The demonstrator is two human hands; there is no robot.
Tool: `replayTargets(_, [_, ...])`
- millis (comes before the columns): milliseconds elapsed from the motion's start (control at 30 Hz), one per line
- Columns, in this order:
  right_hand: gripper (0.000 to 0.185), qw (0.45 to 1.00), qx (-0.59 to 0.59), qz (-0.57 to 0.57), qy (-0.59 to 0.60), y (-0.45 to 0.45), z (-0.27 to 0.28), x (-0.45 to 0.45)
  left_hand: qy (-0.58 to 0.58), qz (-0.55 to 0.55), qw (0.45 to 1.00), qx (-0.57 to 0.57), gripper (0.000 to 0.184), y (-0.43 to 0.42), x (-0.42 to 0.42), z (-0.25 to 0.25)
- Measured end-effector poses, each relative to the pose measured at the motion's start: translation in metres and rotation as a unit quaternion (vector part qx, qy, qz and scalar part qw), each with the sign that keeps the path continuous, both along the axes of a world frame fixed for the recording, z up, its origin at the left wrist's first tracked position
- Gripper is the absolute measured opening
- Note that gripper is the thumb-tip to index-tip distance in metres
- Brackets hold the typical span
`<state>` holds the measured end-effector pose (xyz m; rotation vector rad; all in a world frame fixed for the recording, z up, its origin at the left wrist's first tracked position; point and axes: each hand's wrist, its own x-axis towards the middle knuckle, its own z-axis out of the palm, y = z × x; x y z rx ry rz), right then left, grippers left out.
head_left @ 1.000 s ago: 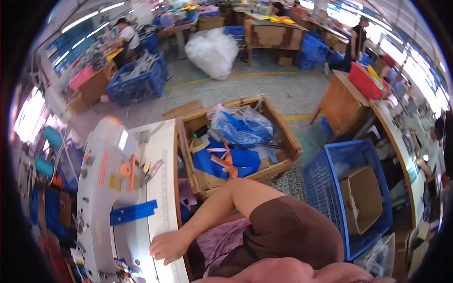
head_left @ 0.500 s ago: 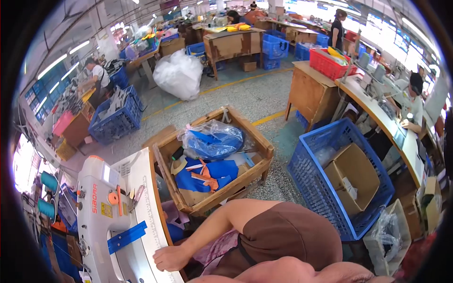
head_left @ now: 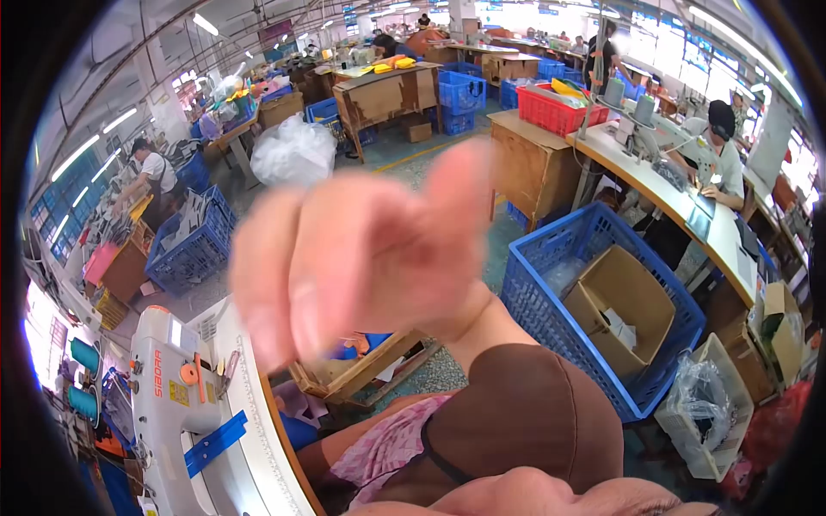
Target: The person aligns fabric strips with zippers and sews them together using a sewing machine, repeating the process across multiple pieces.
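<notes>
My right hand (head_left: 361,249) is lifted close in front of the camera, blurred by motion. Its thumb sticks out apart from the loosely bent fingers, and nothing shows in it. A wooden bin (head_left: 379,378) is mostly hidden behind the hand, with a bit of blue and orange material visible inside. To the left stands a white sewing machine (head_left: 163,370), and a blue strip (head_left: 215,443) lies across its bed, well away from the hand. My left hand is out of view.
A blue crate (head_left: 525,301) holding a cardboard box (head_left: 624,301) stands right of my arm. Further right, a person (head_left: 718,163) works at another sewing table (head_left: 680,206). Teal thread spools (head_left: 83,402) stand at the left. A white plastic bundle (head_left: 292,150) sits on the floor behind.
My right hand has left the sewing table's edge and risen up toward the camera, now covering most of the wooden bin. The view has shifted slightly. The blue strip stays on the machine.
</notes>
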<state>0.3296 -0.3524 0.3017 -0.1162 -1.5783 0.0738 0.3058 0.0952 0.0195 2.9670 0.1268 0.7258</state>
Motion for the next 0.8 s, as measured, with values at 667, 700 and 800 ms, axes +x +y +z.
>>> replayTargets(667, [0.087, 0.999, 0.008, -0.004, -0.043, -0.02, 0.018, -0.039, -0.038, -0.016, 0.999, -0.031, 0.043, -0.005, 0.056, -0.001])
replayTargets(700, [0.087, 0.999, 0.009, -0.004, -0.04, -0.02, 0.016, -0.04, -0.035, -0.017, 0.999, -0.031, 0.043, -0.005, 0.058, -0.003])
replayTargets(800, [0.086, 0.999, 0.014, -0.003, -0.041, -0.021, 0.015, -0.046, -0.034, -0.018, 0.999, -0.033, 0.043, -0.002, 0.063, -0.003])
